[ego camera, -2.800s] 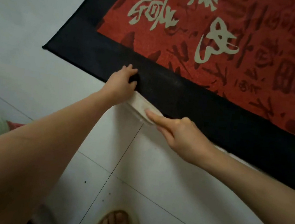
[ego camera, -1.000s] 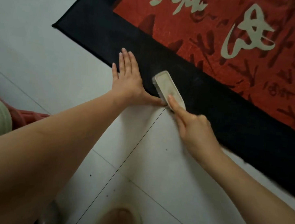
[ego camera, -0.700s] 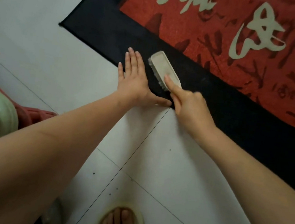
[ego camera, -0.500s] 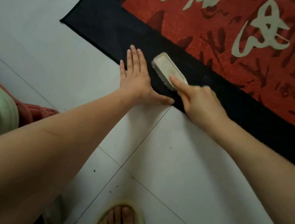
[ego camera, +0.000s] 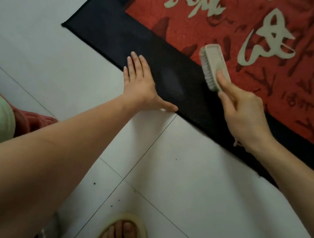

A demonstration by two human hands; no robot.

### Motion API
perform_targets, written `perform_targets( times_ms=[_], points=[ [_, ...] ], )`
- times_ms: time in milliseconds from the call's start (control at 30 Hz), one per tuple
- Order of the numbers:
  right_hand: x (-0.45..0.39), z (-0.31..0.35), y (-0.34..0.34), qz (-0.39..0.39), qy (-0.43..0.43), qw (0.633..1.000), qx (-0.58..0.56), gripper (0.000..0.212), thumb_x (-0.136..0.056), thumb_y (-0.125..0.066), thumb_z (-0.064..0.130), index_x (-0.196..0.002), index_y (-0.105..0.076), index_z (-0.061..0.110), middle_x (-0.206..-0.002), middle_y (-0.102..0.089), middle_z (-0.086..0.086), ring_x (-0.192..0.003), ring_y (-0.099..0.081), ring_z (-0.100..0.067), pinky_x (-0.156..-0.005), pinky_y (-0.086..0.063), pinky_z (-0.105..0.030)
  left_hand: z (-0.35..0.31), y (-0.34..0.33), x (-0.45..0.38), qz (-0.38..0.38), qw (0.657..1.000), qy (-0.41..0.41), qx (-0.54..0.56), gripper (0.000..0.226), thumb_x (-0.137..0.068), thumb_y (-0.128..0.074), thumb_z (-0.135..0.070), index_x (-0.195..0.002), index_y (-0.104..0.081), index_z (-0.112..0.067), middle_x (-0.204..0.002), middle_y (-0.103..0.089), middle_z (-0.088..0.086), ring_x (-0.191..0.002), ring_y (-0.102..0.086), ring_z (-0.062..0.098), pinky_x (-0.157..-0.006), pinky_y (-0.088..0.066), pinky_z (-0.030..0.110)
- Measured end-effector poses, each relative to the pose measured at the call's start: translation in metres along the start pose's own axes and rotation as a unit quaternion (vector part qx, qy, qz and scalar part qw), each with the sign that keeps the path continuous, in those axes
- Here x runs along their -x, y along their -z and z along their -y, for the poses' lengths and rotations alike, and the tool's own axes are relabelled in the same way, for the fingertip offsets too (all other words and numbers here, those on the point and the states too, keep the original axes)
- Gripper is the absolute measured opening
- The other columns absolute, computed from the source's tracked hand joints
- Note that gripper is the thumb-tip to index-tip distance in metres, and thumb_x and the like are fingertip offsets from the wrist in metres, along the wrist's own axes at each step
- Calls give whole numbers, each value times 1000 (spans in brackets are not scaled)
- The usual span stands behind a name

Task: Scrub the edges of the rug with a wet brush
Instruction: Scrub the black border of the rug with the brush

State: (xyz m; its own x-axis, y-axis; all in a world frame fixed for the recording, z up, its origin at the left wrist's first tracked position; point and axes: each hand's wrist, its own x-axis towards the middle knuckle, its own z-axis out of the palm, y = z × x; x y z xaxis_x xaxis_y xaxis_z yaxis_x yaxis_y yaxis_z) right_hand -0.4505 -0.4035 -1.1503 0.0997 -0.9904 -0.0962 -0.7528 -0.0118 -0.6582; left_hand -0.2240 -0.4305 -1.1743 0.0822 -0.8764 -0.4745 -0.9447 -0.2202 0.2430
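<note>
The right hand (ego camera: pixel 243 115) grips the near end of the brush (ego camera: pixel 214 66), fingers curled round the handle with the forefinger laid along its back. The brush looks tilted, bristles facing left and down toward the rug (ego camera: pixel 243 40); whether they touch the pile cannot be told. Its long axis runs up and away from the hand, crossing from the black border (ego camera: pixel 112 26) onto the red field. The left hand (ego camera: pixel 138 84) lies flat and spread on the border's outer edge, thumb stretched along the hem where rug meets the floor (ego camera: pixel 173 181).

Between the two hands sits a paler, sheeny patch (ego camera: pixel 172 80) on the border — probably wet. It lies left and slightly nearer than the brush, so the right hand is the one placed to bring the bristles back onto it.

The red field carries large cream calligraphy (ego camera: pixel 268 39) and darker brushed characters — none legible enough to read; no brand shows. A sandalled foot (ego camera: pixel 123 237) stands on the tiles below.
</note>
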Motion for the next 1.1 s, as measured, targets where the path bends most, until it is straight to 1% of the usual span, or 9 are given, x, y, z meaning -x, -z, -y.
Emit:
perform_targets(
  times_ms=[100, 167, 267, 333, 433, 567, 700, 867, 1100],
  points=[
    [-26, 12, -34, 24, -30, 999, 23, 45, -98, -49, 19, -140, -47, 34, -122, -65, -14, -112, -60, -29, -103, -43, -34, -10, -7, 7, -6, 1000, -11, 13, 158, -54, -77, -74, -147, 23, 4, -154, 32, 23, -144, 29, 33, -118, 14, 41],
    [-4, 23, -60, 86, 1, 996, 39, 48, -98, -47, 20, -143, -42, 38, -112, -66, -22, -104, -60, -39, -95, -46, -46, -8, -15, 11, -3, 999, -4, 35, 156, -56, -76, -74, -147, 23, 4, -154, 32, 22, -145, 29, 31, -119, 14, 42],
    [16, 20, -43, 192, 74, 976, 67, 49, -97, -47, 30, -142, -35, 49, -105, -68, -22, -93, -64, -41, -83, -51, -48, -1, -21, 11, -10, 999, -9, 42, 155, -55, -72, -77, -148, 24, 3, -155, 31, 21, -145, 29, 31, -119, 13, 43],
    [-8, 5, -17, 164, 52, 969, 175, 48, -98, -44, 35, -141, -34, 52, -100, -67, -25, -87, -63, -44, -77, -52, -48, -3, -20, 13, -12, 999, -13, 38, 160, -50, -72, -81, -148, 24, 2, -155, 32, 20, -145, 29, 30, -118, 14, 40],
    [-3, 11, -39, 86, -6, 987, 137, 50, -99, -43, 25, -144, -35, 44, -97, -65, -30, -86, -62, -47, -78, -51, -51, -5, -19, 13, -15, 999, -9, 42, 161, -49, -74, -80, -148, 24, 2, -155, 32, 20, -145, 29, 30, -117, 14, 40],
    [24, 24, -44, 185, 54, 972, 136, 53, -99, -42, 35, -144, -23, 55, -98, -66, -25, -85, -63, -43, -76, -52, -47, -1, -18, 13, -2, 999, -19, 45, 155, -55, -71, -78, -147, 24, 3, -155, 33, 20, -144, 30, 30, -118, 15, 42],
    [-20, 19, -24, 90, -23, 976, 196, 49, -101, -40, 25, -144, -32, 47, -98, -61, -26, -89, -59, -47, -79, -50, -49, -1, -16, 13, -1, 996, -17, 82, 155, -55, -69, -82, -149, 24, -1, -155, 33, 17, -144, 31, 27, -117, 16, 39],
    [45, 33, -37, 184, -29, 969, 163, 60, -102, -35, 29, -143, -6, 61, -87, -60, -13, -78, -60, -32, -73, -51, -46, 1, -23, 11, -45, 996, 36, 69, 160, -48, -67, -87, -149, 23, -1, -156, 32, 17, -144, 31, 28, -115, 19, 42],
    [-69, 73, -71, 161, 77, 964, 197, 49, -98, -40, 21, -142, -37, 41, -108, -59, -17, -99, -56, -41, -71, -40, -39, -2, -19, 5, -17, 997, 57, 41, 168, -40, -68, -88, -147, 26, 2, -155, 33, 19, -144, 31, 31, -117, 15, 48]
  ],
)
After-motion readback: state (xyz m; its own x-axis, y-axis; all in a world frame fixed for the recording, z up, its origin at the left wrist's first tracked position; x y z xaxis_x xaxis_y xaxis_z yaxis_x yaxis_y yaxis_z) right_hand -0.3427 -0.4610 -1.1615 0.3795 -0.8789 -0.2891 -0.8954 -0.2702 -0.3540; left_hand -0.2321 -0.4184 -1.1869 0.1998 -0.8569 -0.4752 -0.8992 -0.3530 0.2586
